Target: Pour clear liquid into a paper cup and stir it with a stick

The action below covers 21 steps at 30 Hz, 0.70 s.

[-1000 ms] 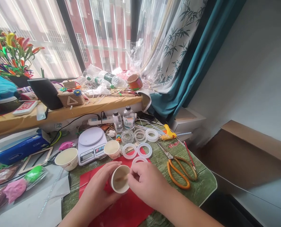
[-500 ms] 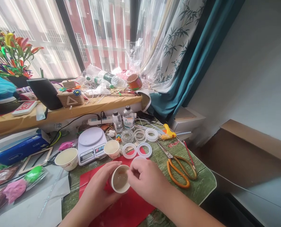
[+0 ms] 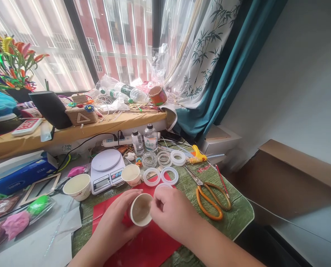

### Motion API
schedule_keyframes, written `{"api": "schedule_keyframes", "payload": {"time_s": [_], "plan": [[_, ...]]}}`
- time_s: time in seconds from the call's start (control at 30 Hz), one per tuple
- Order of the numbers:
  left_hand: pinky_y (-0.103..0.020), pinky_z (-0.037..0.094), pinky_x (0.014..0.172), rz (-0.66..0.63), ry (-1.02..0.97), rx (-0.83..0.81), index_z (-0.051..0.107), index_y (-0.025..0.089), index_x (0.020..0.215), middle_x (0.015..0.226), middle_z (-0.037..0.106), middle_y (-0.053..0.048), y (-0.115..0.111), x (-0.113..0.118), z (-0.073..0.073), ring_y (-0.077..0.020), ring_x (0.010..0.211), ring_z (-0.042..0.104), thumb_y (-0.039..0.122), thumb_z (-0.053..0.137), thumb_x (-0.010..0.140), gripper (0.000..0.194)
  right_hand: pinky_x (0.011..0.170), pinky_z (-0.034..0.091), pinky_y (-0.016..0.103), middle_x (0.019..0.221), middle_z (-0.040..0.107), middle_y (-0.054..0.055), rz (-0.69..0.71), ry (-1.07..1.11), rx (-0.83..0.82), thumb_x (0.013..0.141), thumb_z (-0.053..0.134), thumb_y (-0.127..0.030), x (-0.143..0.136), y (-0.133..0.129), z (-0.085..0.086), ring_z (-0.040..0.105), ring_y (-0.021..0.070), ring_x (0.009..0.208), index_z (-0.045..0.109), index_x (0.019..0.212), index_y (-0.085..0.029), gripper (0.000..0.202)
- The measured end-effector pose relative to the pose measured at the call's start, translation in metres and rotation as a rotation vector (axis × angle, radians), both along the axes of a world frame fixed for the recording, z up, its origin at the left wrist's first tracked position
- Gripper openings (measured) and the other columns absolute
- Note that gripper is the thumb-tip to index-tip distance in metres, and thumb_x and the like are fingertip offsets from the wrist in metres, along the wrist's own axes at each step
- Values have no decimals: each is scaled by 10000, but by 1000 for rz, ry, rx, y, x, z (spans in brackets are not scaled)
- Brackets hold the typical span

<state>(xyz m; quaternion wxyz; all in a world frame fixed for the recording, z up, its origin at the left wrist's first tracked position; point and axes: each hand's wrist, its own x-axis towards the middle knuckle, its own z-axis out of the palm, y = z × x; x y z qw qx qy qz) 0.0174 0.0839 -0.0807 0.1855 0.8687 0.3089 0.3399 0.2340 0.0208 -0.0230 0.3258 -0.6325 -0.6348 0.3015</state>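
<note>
A paper cup [image 3: 141, 210] with clear-looking liquid inside is tilted towards me above the red sheet [image 3: 151, 241]. My left hand [image 3: 121, 215] is wrapped around the cup's left side. At its right rim, my right hand [image 3: 168, 211] is closed in a pinch; whatever it holds is hidden by the fingers and the cup. Just beyond the hands lie round silicone ring molds [image 3: 169, 175], one partly covered by my right hand. A second paper cup [image 3: 131, 175] stands behind my left hand, beside a white kitchen scale [image 3: 107, 168].
Orange-handled scissors [image 3: 210, 193] and a red pencil [image 3: 222, 180] lie to the right. Behind are a yellow glue gun [image 3: 198, 155] and two clear bottles [image 3: 150, 138]. Another paper cup [image 3: 77, 187], bagged clay [image 3: 40, 205] and a blue box [image 3: 22, 173] are on the left.
My left hand keeps its hold on the cup. My right hand's fingers have shifted slightly at the cup's rim. The whole view has moved a little.
</note>
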Motion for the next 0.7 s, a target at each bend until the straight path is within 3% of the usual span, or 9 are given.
{"api": "schedule_keyframes", "payload": {"time_s": [0.37, 0.57, 0.7], "plan": [[-350, 689, 950, -7, 0, 0, 662, 322, 1336, 1303, 808, -76, -3, 1, 8, -296, 1173, 807, 317, 826, 861, 503, 569, 272, 268, 621, 467, -58, 2, 35, -37, 849, 663, -106, 2, 2, 4, 432, 126, 610, 427, 616, -220, 351], [-357, 690, 927, 2, 8, -41, 668, 312, 1330, 1291, 811, -83, -3, 1, 7, -306, 1156, 810, 327, 824, 856, 500, 572, 264, 267, 637, 468, -55, 25, 39, -12, 840, 659, -99, -1, 5, 4, 427, 120, 611, 425, 617, -211, 342], [-359, 687, 903, 30, -4, -84, 686, 308, 1301, 1264, 819, -75, -6, 3, 8, -306, 1121, 817, 309, 800, 850, 465, 597, 273, 263, 672, 499, -44, 59, 49, 68, 904, 642, -142, 0, 3, 3, 456, 127, 653, 437, 656, -213, 330]]}}
